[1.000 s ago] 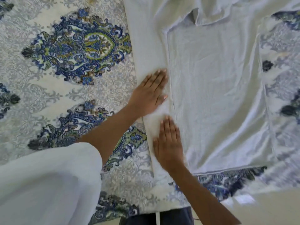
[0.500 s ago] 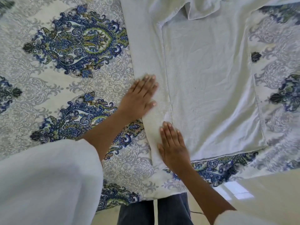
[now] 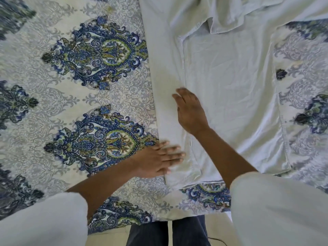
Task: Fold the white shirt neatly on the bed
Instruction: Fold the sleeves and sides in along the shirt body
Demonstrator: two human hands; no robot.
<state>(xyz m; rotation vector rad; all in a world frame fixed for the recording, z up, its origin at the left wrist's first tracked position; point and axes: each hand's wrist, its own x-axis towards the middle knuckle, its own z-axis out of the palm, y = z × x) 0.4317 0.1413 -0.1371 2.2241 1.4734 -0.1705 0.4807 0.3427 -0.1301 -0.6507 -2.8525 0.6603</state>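
The white shirt (image 3: 229, 89) lies spread flat on the bed, its left side turned in as a long narrow strip with a straight seam running up the cloth. My left hand (image 3: 159, 159) lies flat with straight fingers on the strip's lower end, near the hem. My right hand (image 3: 190, 112) rests flat higher up, across the folded edge, fingers pointing away from me. Neither hand holds any cloth. The shirt's top is bunched in loose folds at the far edge of the view.
The bed carries a white bedspread (image 3: 74, 103) printed with blue and green paisley medallions, stretching to the left and right of the shirt. Its near edge runs along the bottom, with dark trouser legs (image 3: 166, 231) and pale floor below.
My left hand has slid down the folded strip toward the hem. My right hand has moved up and across the fold, so the two hands have swapped heights.
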